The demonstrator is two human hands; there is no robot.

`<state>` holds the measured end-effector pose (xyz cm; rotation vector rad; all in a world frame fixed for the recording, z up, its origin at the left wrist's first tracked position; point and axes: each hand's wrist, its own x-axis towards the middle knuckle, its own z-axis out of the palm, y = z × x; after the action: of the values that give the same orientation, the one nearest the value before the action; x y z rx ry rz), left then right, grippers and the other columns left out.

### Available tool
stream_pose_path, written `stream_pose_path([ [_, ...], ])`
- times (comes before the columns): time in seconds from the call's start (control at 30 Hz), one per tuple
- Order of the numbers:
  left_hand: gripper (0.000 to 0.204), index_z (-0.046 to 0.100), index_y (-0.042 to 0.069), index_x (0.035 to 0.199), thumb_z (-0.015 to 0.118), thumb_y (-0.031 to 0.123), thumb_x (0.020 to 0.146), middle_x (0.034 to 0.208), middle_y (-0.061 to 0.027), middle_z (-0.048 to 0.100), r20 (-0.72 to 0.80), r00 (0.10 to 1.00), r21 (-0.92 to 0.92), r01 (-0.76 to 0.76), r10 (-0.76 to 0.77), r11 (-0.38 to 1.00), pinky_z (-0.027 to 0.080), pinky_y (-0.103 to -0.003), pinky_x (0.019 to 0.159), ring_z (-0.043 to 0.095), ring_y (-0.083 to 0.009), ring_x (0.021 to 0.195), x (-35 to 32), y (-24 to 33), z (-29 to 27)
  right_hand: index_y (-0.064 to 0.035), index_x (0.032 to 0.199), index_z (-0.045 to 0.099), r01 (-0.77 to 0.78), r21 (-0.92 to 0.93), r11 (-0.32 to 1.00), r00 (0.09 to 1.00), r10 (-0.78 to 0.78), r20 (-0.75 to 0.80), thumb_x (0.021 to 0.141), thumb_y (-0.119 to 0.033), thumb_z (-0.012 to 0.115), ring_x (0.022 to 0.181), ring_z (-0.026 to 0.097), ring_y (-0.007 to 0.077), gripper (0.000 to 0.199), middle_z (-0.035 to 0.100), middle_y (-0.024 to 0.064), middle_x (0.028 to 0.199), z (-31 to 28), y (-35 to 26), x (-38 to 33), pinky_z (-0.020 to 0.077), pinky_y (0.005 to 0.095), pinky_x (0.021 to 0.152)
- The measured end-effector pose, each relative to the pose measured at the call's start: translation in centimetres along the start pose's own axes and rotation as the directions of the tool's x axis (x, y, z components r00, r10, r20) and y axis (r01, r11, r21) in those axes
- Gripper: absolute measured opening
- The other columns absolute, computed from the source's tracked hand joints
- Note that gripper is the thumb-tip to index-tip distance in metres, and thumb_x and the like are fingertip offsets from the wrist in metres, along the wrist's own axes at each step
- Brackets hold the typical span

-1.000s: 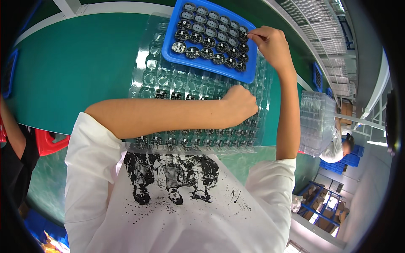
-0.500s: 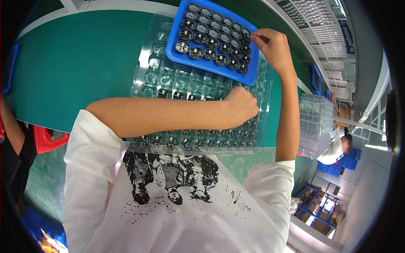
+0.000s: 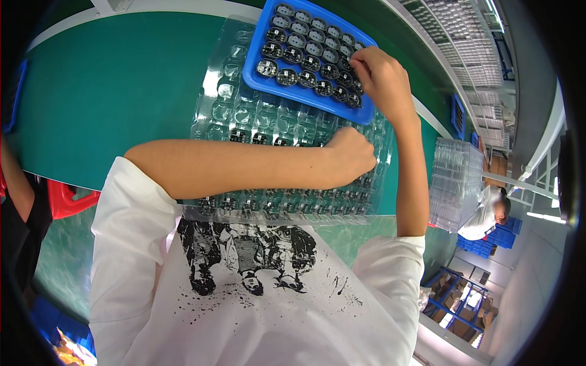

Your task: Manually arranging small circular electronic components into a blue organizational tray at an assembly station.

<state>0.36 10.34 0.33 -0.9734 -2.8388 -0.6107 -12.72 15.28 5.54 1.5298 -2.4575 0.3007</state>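
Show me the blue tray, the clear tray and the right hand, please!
Blue tray (image 3: pixel 299 95), head view: its near rim.
Clear tray (image 3: pixel 221 110), head view: a cup near its left edge.
Right hand (image 3: pixel 386 79), head view: its back.

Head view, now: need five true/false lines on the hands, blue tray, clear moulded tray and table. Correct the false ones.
1. The blue tray lies partly over the clear moulded tray. True.
2. The right hand is at the blue tray's left edge. False: it is at the right side, fingertips by the dark rounded parts.
3. The left forearm crosses above the clear moulded tray. True.
4. The left hand is open and flat. False: it is curled into a fist; whether it holds anything is hidden.
5. The table top is red. False: it is green.
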Motion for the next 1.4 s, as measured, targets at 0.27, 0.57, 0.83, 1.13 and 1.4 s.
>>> stream_pose_path([
  [0.27, 0.005, 0.071, 0.007, 0.071, 0.070, 0.009, 0.066, 0.077, -0.0114, 0.069, 0.020, 1.000, -0.006, 0.011, -0.011, 1.000, 0.053, -0.035, 0.057, 0.069, -0.0242, 0.076, 0.1, 0.0, 0.0, -0.0027, 0.086, 0.064, -0.007, -0.034, 0.999, 1.000, 0.007, -0.011, 0.084, -0.008, 0.065, 0.069, 0.060, 0.0321, 0.006, 0.063, 0.0113, 0.081, 0.1, -0.7, -0.1, 0.0471, 0.0395, 0.060],
  [0.57, 0.006, 0.071, 0.007, 0.071, 0.071, 0.009, 0.066, 0.077, -0.0104, 0.069, 0.038, 0.999, -0.007, 0.006, -0.006, 1.000, 0.053, -0.035, 0.057, 0.068, -0.0237, 0.077, 0.1, 0.1, -0.4, -0.0028, 0.086, 0.065, -0.017, -0.053, 0.998, 1.000, 0.017, -0.001, 0.083, -0.008, 0.066, 0.068, 0.061, 0.0315, 0.006, 0.064, 0.0110, 0.081, -0.1, -1.0, -0.3, 0.0475, 0.0387, 0.060],
  [0.83, 0.005, 0.071, 0.007, 0.070, 0.071, 0.009, 0.066, 0.077, -0.0096, 0.069, 0.055, 0.999, -0.006, 0.003, -0.003, 1.000, 0.052, -0.034, 0.055, 0.068, -0.0229, 0.076, 0.0, 0.0, -0.5, -0.0022, 0.085, 0.065, -0.037, -0.052, 0.998, 0.999, 0.038, 0.018, 0.083, -0.007, 0.066, 0.068, 0.061, 0.0311, 0.006, 0.064, 0.0112, 0.080, -0.2, -1.3, -0.4, 0.0475, 0.0384, 0.060],
  [1.13, 0.005, 0.070, 0.007, 0.070, 0.071, 0.009, 0.065, 0.076, -0.0099, 0.069, 0.028, 1.000, -0.006, -0.001, 0.001, 1.000, 0.052, -0.035, 0.055, 0.068, -0.0231, 0.076, 0.0, 0.1, -0.1, -0.0025, 0.086, 0.065, -0.055, 0.015, 0.998, 0.998, 0.056, -0.018, 0.083, -0.007, 0.065, 0.068, 0.061, 0.0317, 0.005, 0.064, 0.0120, 0.080, 0.3, -1.1, -0.6, 0.0474, 0.0388, 0.061],
  [1.4, 0.005, 0.070, 0.007, 0.069, 0.071, 0.008, 0.065, 0.076, -0.0100, 0.069, 0.013, 1.000, -0.007, 0.001, -0.001, 1.000, 0.052, -0.035, 0.055, 0.068, -0.0230, 0.075, 0.0, 0.0, -0.3, -0.0027, 0.087, 0.065, -0.061, 0.021, 0.998, 0.994, 0.062, -0.085, 0.084, -0.008, 0.066, 0.070, 0.063, 0.0305, 0.006, 0.065, 0.0116, 0.082, 1.0, -0.9, -0.9, 0.0489, 0.0368, 0.061],
])
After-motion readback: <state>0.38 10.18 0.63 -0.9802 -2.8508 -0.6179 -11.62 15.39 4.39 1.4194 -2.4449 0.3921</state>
